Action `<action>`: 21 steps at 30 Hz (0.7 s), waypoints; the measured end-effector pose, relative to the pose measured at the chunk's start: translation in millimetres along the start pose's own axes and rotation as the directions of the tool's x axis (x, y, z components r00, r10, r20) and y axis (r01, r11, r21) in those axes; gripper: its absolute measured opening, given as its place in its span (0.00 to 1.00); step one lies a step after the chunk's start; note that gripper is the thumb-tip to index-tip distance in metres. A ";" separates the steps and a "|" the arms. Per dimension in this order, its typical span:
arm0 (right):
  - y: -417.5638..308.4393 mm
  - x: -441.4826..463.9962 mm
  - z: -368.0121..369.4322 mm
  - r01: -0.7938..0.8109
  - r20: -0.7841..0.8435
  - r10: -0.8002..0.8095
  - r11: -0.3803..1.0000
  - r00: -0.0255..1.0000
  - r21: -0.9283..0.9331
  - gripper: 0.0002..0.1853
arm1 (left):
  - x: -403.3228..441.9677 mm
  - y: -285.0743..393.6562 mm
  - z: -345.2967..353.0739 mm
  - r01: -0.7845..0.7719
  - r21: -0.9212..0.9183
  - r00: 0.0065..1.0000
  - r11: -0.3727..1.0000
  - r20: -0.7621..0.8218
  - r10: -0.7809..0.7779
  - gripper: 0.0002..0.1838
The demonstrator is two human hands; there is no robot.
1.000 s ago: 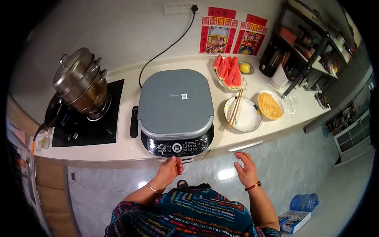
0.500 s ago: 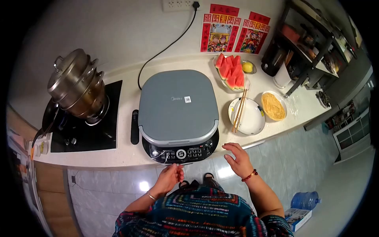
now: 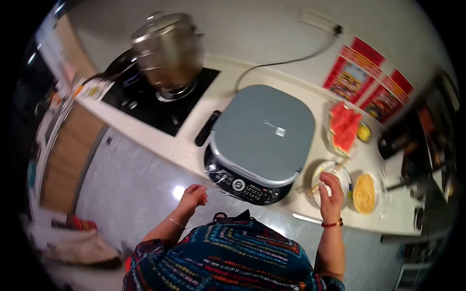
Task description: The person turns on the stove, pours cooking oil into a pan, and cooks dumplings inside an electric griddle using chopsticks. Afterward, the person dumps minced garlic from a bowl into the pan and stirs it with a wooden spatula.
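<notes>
My left hand hangs in front of the counter, left of the appliance's control panel, its fingers curled in with nothing seen in them. Over the near side of a white bowl is my right hand, thumb and fingers apart. Wooden chopsticks lie across that bowl, partly hidden behind the hand; whether fingers touch them is unclear. A grey-lidded electric appliance stands closed between the two hands. Right of the bowl, a dish holds a yellowish-orange food.
A steel steamer pot stands on the black cooktop at the left. Watermelon slices and a yellow fruit lie at the back right, near a dark shelf rack. A power cord runs behind the appliance.
The view has turned, so the counter now slants down to the right. My right hand has moved from in front of the counter to over the bowl. My left hand is farther from the control panel.
</notes>
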State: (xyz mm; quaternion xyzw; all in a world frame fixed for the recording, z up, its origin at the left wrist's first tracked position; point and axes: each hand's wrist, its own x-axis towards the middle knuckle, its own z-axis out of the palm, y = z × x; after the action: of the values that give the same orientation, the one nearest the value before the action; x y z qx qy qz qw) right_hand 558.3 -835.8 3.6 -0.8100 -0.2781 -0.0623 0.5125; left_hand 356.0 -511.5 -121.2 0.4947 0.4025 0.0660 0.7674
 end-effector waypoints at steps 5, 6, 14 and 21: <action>10.7 16.4 8.3 0.049 0.106 -0.052 0.998 0.993 0.030 0.12 | -17.7 -13.6 4.9 0.022 0.001 0.999 1.000 -0.042 -0.022 0.08; 11.7 17.0 10.9 0.088 0.115 -0.087 0.996 0.990 -0.009 0.11 | -19.3 -18.1 2.4 0.012 -0.003 1.000 1.000 -0.019 -0.012 0.08; -44.6 -12.9 53.6 -0.320 0.648 0.089 0.915 0.756 0.247 0.07 | -35.3 -13.5 -15.8 0.012 0.015 0.996 1.000 -0.091 -0.011 0.06; -41.1 -79.7 152.4 -0.851 0.861 0.398 0.519 0.315 0.072 0.13 | -39.5 -12.5 -117.4 0.024 0.026 0.996 0.999 -0.088 -0.022 0.08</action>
State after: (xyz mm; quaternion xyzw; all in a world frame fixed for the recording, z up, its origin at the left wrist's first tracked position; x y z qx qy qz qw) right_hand 442.4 -721.7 -65.6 -0.6202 -0.1131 0.5763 0.5201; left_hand 245.7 -454.6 -131.4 0.4968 0.4423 0.0734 0.7431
